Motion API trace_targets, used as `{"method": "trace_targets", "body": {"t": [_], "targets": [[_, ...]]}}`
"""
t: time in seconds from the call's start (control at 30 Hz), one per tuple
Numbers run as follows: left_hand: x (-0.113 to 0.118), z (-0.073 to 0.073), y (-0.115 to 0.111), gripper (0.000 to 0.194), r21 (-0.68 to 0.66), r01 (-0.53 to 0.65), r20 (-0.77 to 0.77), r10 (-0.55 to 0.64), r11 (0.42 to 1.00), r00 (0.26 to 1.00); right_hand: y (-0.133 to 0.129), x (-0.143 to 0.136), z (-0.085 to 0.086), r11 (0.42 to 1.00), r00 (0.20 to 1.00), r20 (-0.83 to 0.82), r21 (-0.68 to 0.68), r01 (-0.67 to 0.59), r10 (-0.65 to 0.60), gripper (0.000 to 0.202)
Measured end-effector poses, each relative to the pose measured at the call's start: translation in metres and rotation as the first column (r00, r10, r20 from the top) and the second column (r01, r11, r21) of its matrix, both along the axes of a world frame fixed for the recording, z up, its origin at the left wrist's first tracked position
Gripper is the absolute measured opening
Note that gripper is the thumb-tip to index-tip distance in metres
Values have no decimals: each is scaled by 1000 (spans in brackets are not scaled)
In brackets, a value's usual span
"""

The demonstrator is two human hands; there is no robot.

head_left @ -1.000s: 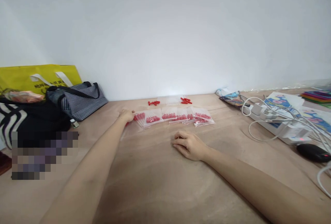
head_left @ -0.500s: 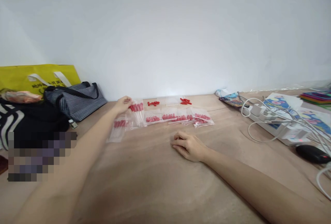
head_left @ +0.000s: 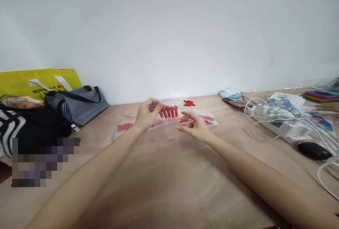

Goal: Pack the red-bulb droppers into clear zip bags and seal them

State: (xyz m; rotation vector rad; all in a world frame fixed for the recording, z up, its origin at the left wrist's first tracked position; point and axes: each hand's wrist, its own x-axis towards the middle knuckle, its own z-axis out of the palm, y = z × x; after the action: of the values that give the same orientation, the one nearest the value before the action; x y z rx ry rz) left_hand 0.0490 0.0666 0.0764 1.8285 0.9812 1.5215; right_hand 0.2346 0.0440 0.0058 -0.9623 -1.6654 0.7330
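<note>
My left hand (head_left: 149, 114) pinches the upper left side of a clear plastic bag (head_left: 168, 112) that holds several red pieces in a row. The bag is raised above the table, in front of other bags. Just right of it, my right hand (head_left: 195, 126) is open, thumb and fingers apart, with nothing seen between them. Another bag with red pieces (head_left: 124, 126) lies on the table to the left. More bags with red pieces (head_left: 207, 118) lie behind my right hand, partly hidden. Loose red pieces (head_left: 189, 103) rest near the wall.
At the left stand a striped bag (head_left: 79, 103), a yellow bag (head_left: 50, 79) and a black bag (head_left: 37, 126). A power strip with white cables (head_left: 283, 126), a black mouse (head_left: 314, 150) and coloured sheets are at the right. Another person's hand (head_left: 328, 107) shows at the right edge.
My left hand has moved right with the bag in it. My right hand has lifted and its fingers have spread beside the bag. Another person's hand has come in at the right edge.
</note>
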Motion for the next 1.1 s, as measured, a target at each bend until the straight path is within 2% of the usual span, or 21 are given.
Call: {"method": "trace_targets", "body": {"t": [0.07,0.13,0.23,0.3,0.4,0.57,0.63,0.73,0.8,0.9,1.0,1.1], "targets": [[14,-8,-8,28,33,7,1,-7,999,1000,5,3,8,997,997,10,-5,-75,75,56],[21,-16,-14,25,102,7,-27,-4,995,1000,9,6,10,992,990,68,10,-128,127,36],[18,-29,-21,19,194,54,-115,-32,980,993,13,8,4,988,979,170,85,-125,110,16],[9,-39,-24,15,214,151,-229,-101,965,968,14,8,-4,973,975,205,195,-124,83,10],[-6,-55,-27,11,201,312,-448,-196,929,872,16,7,-18,938,972,224,314,-143,73,13],[-16,-79,-31,15,224,336,-621,-131,915,772,10,14,-37,912,907,416,347,-218,58,25],[-16,-85,-31,16,225,354,-647,-133,908,751,3,20,-39,871,846,532,424,-250,-16,29],[-14,-89,-32,16,201,361,-663,-145,911,735,-10,27,-37,760,735,646,579,-296,-206,25],[-13,-88,-32,16,154,347,-665,-163,925,729,-17,30,-35,663,676,662,668,-338,-322,18],[-16,-85,-36,16,105,357,-687,-191,928,701,-22,30,-33,550,628,663,727,-410,-408,16],[-27,-86,-42,17,243,395,-771,-71,886,633,-22,30,-32,496,611,666,738,-458,-428,18],[-38,-89,-47,16,461,448,-791,125,766,599,-23,31,-33,449,615,655,753,-481,-439,17]]}}
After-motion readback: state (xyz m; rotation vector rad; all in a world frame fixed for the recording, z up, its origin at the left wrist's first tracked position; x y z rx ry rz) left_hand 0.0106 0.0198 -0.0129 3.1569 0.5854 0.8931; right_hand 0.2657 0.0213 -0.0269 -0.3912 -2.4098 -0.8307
